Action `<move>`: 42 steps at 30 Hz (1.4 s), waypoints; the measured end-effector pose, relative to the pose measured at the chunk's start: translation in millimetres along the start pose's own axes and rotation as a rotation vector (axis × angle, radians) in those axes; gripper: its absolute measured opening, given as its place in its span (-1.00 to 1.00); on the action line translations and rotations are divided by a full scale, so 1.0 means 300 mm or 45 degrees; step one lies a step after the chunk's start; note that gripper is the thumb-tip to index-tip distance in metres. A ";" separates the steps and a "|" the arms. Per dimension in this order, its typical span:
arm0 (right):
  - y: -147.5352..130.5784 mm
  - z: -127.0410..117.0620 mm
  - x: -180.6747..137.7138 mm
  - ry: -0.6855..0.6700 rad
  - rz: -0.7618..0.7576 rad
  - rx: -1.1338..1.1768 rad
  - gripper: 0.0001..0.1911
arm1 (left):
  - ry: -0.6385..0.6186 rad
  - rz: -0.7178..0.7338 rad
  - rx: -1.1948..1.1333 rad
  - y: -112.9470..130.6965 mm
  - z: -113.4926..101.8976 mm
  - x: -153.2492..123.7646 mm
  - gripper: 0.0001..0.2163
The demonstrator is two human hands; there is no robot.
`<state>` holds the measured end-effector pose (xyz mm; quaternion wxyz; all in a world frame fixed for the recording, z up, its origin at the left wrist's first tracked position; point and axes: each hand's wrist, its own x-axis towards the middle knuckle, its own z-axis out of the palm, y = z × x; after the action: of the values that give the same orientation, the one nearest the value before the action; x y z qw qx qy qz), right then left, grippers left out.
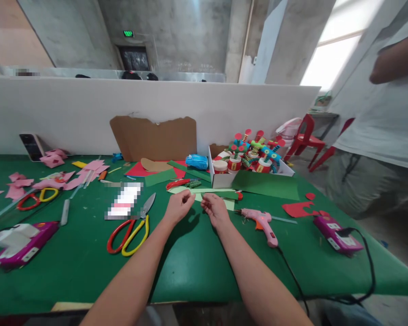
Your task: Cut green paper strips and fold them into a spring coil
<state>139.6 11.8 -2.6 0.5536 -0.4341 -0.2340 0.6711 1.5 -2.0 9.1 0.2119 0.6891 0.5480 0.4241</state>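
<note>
My left hand (179,204) is closed, thumb and fingers pressed together; whatever it pinches, if anything, is too small to make out. Just right of it, across a small gap, my right hand (216,209) has its fingers curled in, and a small dark green bit shows at the fingertips. Behind both hands lie pale green paper strips (230,204) and a green-and-black coiled paper piece (193,183). A pink hot glue gun (262,221) rests to the right of my right hand. Large scissors with red and yellow handles (136,231) lie open left of my left forearm.
A white box (221,182) of paper-spring figures stands at the back right. Purple power strips (336,234) sit at both sides, with cords. Pink paper scraps (91,170) and a second pair of scissors (47,194) lie left. A person (387,104) stands at right.
</note>
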 end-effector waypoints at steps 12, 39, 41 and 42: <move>0.008 0.001 0.007 -0.063 -0.031 -0.054 -0.76 | 0.021 -0.052 -0.302 -0.043 0.007 0.017 -0.89; 0.015 0.010 0.003 -0.104 -0.111 -0.055 -0.72 | -0.056 -0.223 -0.455 -0.046 0.019 0.017 -0.94; 0.014 0.010 0.002 -0.114 -0.104 -0.058 -0.73 | -0.034 -0.199 -0.396 -0.045 0.007 0.017 -0.90; 0.014 0.010 0.001 -0.118 -0.099 -0.061 -0.73 | -0.037 -0.199 -0.384 -0.043 0.003 0.016 -0.87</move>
<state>134.8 11.3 -4.5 0.5571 -0.4063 -0.2921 0.6627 -5.1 6.7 0.5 0.3530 0.6108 0.5270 0.4739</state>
